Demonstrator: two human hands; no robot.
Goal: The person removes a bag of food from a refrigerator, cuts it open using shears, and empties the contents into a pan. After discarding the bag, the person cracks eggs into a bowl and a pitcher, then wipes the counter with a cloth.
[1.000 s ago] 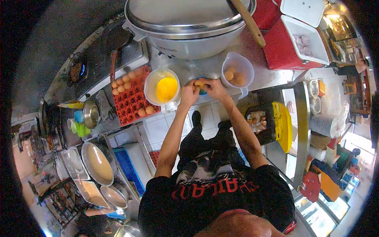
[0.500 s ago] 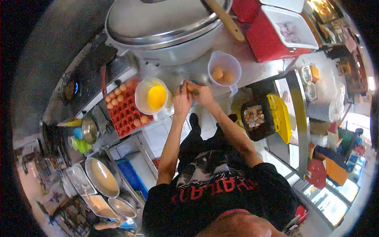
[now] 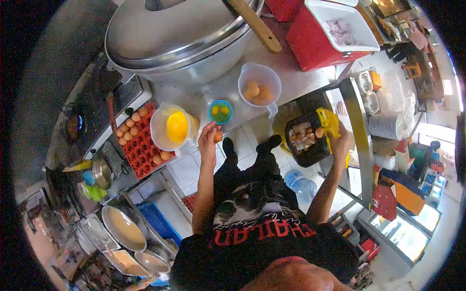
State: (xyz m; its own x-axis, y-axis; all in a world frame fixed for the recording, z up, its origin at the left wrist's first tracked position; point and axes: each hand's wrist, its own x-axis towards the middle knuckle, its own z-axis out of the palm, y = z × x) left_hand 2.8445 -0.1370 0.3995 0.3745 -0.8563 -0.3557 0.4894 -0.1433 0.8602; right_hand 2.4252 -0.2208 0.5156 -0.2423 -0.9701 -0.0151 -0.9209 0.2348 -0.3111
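My left hand (image 3: 208, 140) is closed on a brown egg (image 3: 218, 137), just in front of the counter edge; I cannot tell if its shell is whole. Close by on the counter sits a small blue bowl (image 3: 221, 112) with yolks and clear egg white in it. To its left stands a translucent jug (image 3: 158, 127) with yellow beaten egg inside. My right hand (image 3: 341, 141) is at the yellow lid (image 3: 328, 122) of a dark bin (image 3: 307, 156), its fingers seemingly apart. A brown eggshell (image 3: 319, 131) shows over the bin, apart from that hand, among other shells.
A second jug (image 3: 259, 77) holds several brown eggs. A red egg tray (image 3: 141, 157) lies left of the beaten egg. Behind stand a large lidded pot (image 3: 179, 43) and a red cooler box (image 3: 310, 41). A blue water bottle (image 3: 301, 186) is on the floor.
My hands were together over the blue bowl and have parted. The left came back toward me with the egg; the right swung out to the bin. The bowl's contents now show.
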